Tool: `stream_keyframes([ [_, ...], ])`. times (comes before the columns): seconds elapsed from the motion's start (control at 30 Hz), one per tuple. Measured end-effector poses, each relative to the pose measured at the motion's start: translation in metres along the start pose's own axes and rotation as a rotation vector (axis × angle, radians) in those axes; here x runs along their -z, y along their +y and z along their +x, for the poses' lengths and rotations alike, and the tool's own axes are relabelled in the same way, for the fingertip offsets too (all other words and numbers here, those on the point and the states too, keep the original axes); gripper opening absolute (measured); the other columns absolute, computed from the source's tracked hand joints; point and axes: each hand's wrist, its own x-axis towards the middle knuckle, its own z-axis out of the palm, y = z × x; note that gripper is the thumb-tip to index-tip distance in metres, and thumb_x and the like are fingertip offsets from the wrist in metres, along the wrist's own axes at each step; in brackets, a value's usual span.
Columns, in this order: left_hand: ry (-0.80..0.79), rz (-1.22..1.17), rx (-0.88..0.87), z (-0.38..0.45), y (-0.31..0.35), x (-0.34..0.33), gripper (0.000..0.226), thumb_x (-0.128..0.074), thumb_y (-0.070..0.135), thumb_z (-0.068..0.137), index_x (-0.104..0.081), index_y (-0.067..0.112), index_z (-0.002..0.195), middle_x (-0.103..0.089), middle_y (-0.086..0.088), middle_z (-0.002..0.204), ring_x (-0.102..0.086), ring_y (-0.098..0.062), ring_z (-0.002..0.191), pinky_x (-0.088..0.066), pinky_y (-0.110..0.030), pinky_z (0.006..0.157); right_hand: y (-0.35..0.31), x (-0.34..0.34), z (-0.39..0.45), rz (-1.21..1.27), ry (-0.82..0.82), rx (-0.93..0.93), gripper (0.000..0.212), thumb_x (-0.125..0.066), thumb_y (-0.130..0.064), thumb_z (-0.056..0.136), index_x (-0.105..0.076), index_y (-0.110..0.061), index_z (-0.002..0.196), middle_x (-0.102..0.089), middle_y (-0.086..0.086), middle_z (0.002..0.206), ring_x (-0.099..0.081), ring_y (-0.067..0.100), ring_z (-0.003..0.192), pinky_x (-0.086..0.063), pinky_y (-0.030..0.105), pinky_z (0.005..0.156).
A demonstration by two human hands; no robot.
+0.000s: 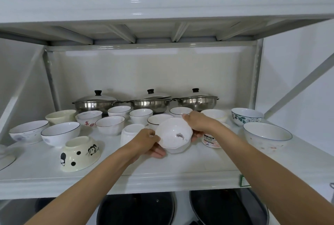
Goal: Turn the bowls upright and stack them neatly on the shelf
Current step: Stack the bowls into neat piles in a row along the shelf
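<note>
A: Where is the white bowl with the grey fish mark (pixel 173 135) held?

B: It is held just above the white shelf board (pixel 126 174), to the right of the panda bowl (pixel 80 154). It is gripped from both sides. The left hand (pixel 148 142) is curled under its left rim, and the right hand (pixel 197 125) is curled over the far right rim. The mouth is tilted toward the camera, so the bowl is judged to be almost upright, not fully.

A: Which relation is decisive for the next move?

B: The bowl's axis must be brought vertical. Both hands are equally near.

A: And the surroundings?

B: The panda bowl is seen upside down. Many upright bowls are spread singly behind it, and none is stacked. Three lidded steel pots (pixel 146 101) are placed at the back wall.
</note>
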Motion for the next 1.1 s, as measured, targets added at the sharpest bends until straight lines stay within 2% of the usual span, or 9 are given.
stream_keyframes([
  [0.2, -0.014, 0.003, 0.06, -0.002, 0.002, -0.001, 0.022, -0.044, 0.007, 0.097, -0.059, -0.009, 0.098, -0.068, -0.029, 0.073, -0.07, -0.029, 0.055, -0.061, -0.035, 0.055, 0.004, -0.015, -0.005, -0.143, -0.033, -0.057, 0.022, -0.033, 0.005, 0.088, -0.05, -0.004, 0.076, -0.051, 0.005, 0.029, -0.053, 0.016, 0.028, -0.036, 0.015, 0.032],
  [0.33, -0.023, -0.001, 0.07, -0.001, 0.0, 0.002, 0.028, -0.045, 0.012, 0.099, -0.057, -0.012, 0.106, -0.068, -0.028, 0.072, -0.07, -0.028, 0.054, -0.06, -0.033, 0.054, 0.005, -0.022, -0.003, -0.21, 0.031, -0.044, 0.025, -0.035, 0.007, 0.084, -0.047, -0.007, 0.068, -0.052, 0.006, 0.031, -0.058, 0.02, 0.035, -0.049, 0.025, 0.046],
  [0.47, -0.05, -0.003, 0.063, -0.003, -0.003, 0.005, 0.035, -0.048, 0.022, 0.099, -0.059, -0.01, 0.104, -0.07, -0.028, 0.077, -0.071, -0.028, 0.06, -0.062, -0.034, 0.06, 0.001, -0.025, -0.005, -0.262, 0.061, -0.015, 0.025, -0.036, 0.002, 0.093, -0.045, -0.008, 0.073, -0.068, 0.021, 0.079, -0.065, 0.039, 0.061, -0.057, 0.043, 0.068],
  [0.63, 0.031, 0.046, 0.005, -0.01, -0.007, 0.023, 0.027, -0.05, 0.025, 0.098, -0.06, 0.0, 0.103, -0.073, -0.024, 0.08, -0.068, -0.021, 0.054, -0.056, -0.026, 0.051, -0.014, -0.02, -0.015, -0.525, 0.247, 0.044, 0.017, -0.045, -0.006, 0.093, -0.057, -0.005, 0.105, -0.062, 0.012, 0.108, -0.06, 0.031, 0.105, -0.04, 0.029, 0.068],
  [0.73, 0.252, 0.095, -0.119, -0.011, -0.011, 0.044, 0.02, -0.054, 0.022, 0.095, -0.063, 0.004, 0.093, -0.07, -0.014, 0.069, -0.061, -0.02, 0.049, -0.056, -0.03, 0.056, -0.029, -0.021, -0.016, -0.558, 0.367, 0.129, 0.016, -0.047, -0.009, 0.093, -0.058, -0.009, 0.105, -0.063, 0.009, 0.112, -0.058, 0.029, 0.105, -0.036, 0.028, 0.069],
  [0.87, 0.535, 0.369, -0.269, -0.003, -0.029, 0.074, 0.016, -0.063, 0.023, 0.088, -0.064, 0.012, 0.1, -0.067, -0.006, 0.091, -0.065, -0.021, 0.074, -0.056, -0.038, 0.077, -0.051, -0.031, -0.015, -0.597, 0.42, 0.213, 0.012, -0.049, -0.013, 0.093, -0.051, -0.014, 0.081, -0.064, 0.005, 0.098, -0.058, 0.027, 0.088, -0.032, 0.027, 0.06],
  [0.97, 0.535, 0.501, -0.245, 0.001, -0.037, 0.084, 0.051, -0.073, 0.03, 0.081, -0.053, 0.014, 0.125, -0.054, -0.007, 0.121, -0.058, -0.019, 0.103, -0.046, -0.029, 0.087, -0.066, -0.043, -0.01, -0.53, 0.358, 0.248, 0.034, -0.046, -0.016, 0.094, -0.034, -0.015, 0.062, -0.049, 0.001, 0.073, -0.047, 0.026, 0.078, -0.024, 0.027, 0.05],
  [1.03, 0.442, 0.542, -0.165, 0.004, -0.04, 0.086, 0.078, -0.078, 0.035, 0.075, -0.039, 0.014, 0.14, -0.046, -0.008, 0.134, -0.051, -0.022, 0.12, -0.042, -0.032, 0.097, -0.077, -0.054, -0.006, -0.481, 0.279, 0.328, 0.029, -0.045, -0.023, 0.095, -0.043, -0.013, 0.068, -0.055, 0.007, 0.081, -0.053, 0.029, 0.086, -0.032, 0.03, 0.058],
  [1.1, 0.348, 0.578, -0.083, 0.008, -0.044, 0.087, 0.094, -0.082, 0.038, 0.069, -0.03, 0.013, 0.144, -0.044, -0.009, 0.139, -0.046, -0.024, 0.126, -0.04, -0.033, 0.1, -0.086, -0.067, 0.002, -0.452, 0.165, 0.414, 0.028, -0.05, -0.035, 0.094, -0.057, -0.009, 0.099, -0.06, 0.013, 0.111, -0.055, 0.031, 0.105, -0.042, 0.034, 0.073],
])
